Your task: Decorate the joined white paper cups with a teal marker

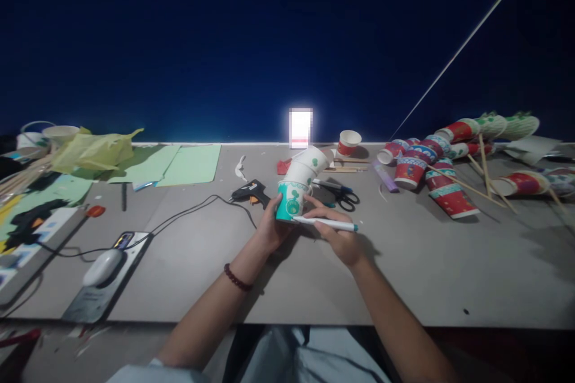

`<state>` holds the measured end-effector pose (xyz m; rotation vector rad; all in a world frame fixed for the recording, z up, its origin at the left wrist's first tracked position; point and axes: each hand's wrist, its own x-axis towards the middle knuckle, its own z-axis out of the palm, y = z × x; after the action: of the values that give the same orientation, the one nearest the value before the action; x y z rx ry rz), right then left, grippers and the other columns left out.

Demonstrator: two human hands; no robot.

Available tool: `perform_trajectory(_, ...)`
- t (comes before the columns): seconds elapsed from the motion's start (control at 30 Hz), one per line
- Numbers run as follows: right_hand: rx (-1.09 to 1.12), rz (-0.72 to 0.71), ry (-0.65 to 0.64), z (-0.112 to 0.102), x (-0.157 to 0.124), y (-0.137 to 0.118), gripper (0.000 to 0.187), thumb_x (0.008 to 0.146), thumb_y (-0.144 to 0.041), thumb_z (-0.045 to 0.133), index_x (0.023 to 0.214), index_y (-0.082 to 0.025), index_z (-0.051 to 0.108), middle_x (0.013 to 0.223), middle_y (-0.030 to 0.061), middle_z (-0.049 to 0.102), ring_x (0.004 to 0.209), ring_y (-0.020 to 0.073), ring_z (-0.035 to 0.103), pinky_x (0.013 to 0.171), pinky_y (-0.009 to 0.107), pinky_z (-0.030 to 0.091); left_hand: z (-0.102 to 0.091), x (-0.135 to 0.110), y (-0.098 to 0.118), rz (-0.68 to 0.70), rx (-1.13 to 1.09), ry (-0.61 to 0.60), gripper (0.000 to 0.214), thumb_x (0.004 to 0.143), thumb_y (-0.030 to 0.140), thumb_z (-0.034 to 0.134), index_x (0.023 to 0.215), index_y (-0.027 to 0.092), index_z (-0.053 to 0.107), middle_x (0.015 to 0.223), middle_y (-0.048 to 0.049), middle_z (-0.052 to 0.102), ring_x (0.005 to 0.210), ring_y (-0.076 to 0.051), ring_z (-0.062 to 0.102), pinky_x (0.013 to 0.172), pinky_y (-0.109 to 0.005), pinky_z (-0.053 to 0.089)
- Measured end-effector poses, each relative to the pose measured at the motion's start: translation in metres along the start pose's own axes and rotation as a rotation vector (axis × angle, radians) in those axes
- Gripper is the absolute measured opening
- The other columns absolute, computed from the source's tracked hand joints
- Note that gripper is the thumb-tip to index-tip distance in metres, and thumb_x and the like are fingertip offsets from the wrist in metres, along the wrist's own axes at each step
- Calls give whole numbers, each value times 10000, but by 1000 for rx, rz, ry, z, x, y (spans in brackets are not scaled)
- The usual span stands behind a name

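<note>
Over the middle of the table, my left hand [270,228] is closed around a joined row of paper cups [305,166], white with green prints. The nearest cup [284,202] is coloured teal on its lower and left parts. My right hand [338,232] grips a white marker pen [330,224] with a teal end. The pen's tip points left and lies at the teal cup's lower side; whether it touches cannot be made out. Just behind my left hand rests a black glue gun [249,191] with an orange trigger. Black-handled scissors [345,197] lie beyond my right hand.
Several joined red and blue paper cups [415,161] with wooden sticks lie at the right. A single red-and-white cup [349,142] stands at the back. On the left are green paper sheets [191,165], a yellow plastic bag [94,152], a phone [96,293] and a power strip [40,245].
</note>
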<state>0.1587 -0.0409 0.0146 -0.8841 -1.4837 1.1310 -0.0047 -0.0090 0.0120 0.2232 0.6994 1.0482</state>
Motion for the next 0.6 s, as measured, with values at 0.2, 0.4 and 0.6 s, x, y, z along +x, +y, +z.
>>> perform_trajectory(0.2,-8,0,13,1,1,-1,205,868,-377,613,932,-240,751,1280,95,673,1337,296,504,1065,448,424,0,0,0,3,5,1,354,847,391,577,1000,87,677,852,-102,718,718,-193,661,701,-295,518)
perform_trajectory(0.4,-6,1,19,2,1,-2,205,869,-380,612,930,-239,748,1264,91,683,1335,298,505,1065,447,425,1,-1,0,-2,0,14,337,860,376,556,994,94,681,841,-99,717,705,-190,665,685,-288,523)
perform_trajectory(0.6,-14,-11,-10,0,0,0,189,859,-353,619,907,-231,755,1255,101,688,1363,306,471,1062,448,420,2,-2,1,-9,-3,19,308,861,374,553,944,108,685,805,-89,721,698,-191,670,663,-283,524)
